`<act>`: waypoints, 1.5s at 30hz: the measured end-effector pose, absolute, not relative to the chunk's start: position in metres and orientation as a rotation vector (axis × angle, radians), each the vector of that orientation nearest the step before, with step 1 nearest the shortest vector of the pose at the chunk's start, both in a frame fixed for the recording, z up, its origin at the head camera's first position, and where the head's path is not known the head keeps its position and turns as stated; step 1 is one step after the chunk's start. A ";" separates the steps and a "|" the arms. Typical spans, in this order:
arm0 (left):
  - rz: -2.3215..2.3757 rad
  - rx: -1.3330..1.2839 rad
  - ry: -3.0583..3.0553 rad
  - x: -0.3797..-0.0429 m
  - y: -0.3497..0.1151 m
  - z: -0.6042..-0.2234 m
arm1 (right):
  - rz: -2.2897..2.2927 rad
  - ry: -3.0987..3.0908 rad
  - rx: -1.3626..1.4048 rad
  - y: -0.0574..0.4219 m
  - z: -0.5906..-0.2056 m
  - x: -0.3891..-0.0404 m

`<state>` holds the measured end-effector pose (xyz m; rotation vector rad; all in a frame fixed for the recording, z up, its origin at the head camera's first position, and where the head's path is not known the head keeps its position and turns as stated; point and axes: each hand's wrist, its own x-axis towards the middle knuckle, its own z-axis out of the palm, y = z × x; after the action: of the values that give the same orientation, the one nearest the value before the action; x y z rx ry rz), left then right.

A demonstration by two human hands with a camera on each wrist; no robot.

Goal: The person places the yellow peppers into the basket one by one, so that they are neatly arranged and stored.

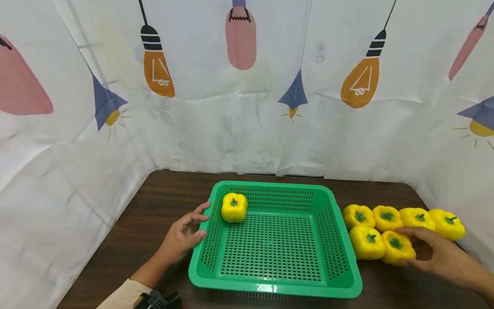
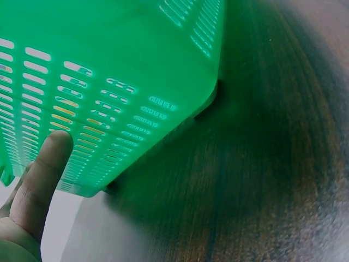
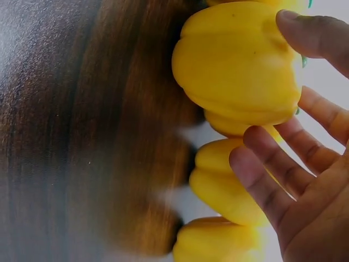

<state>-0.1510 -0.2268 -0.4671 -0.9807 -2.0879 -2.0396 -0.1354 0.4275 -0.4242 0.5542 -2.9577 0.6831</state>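
Note:
My left hand (image 1: pixel 180 235) rests against the left side of a green plastic basket (image 1: pixel 275 289), fingertips at its rim. In the left wrist view a finger (image 2: pixel 43 174) touches the slotted wall. One yellow bell pepper (image 1: pixel 234 209) with a green stem sits upright in the basket's far left corner. Right of the basket, my right hand (image 1: pixel 438 253) pinches the nearest right yellow bell pepper (image 1: pixel 397 249), thumb at its near side and fingers at its far side. The right wrist view shows the thumb (image 3: pixel 313 35) on this pepper (image 3: pixel 240 65), the other fingers spread below.
More yellow bell peppers (image 1: pixel 366 243) stand close together in two rows right of the basket, a far row (image 1: pixel 417 218) behind. All rest on a dark brown wooden table (image 1: pixel 154 201). A white curtain (image 1: pixel 239 128) printed with lamps hangs along the back and sides.

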 end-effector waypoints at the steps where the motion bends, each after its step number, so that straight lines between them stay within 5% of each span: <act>1: -2.036 -0.982 -2.089 -0.151 -0.227 -0.467 | 0.694 -2.951 0.571 0.428 -0.425 -0.136; 31: -2.002 -1.021 -2.033 -0.151 -0.225 -0.467 | 0.784 -2.926 0.517 0.435 -0.425 -0.140; 45: -2.003 -1.025 -2.024 -0.151 -0.225 -0.465 | 0.687 -2.876 0.451 0.418 -0.376 -0.145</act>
<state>-0.1510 -0.2249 -0.4654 -1.0249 -2.0238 -2.0027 -0.1446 0.4184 -0.3756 0.4507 -2.8759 0.6868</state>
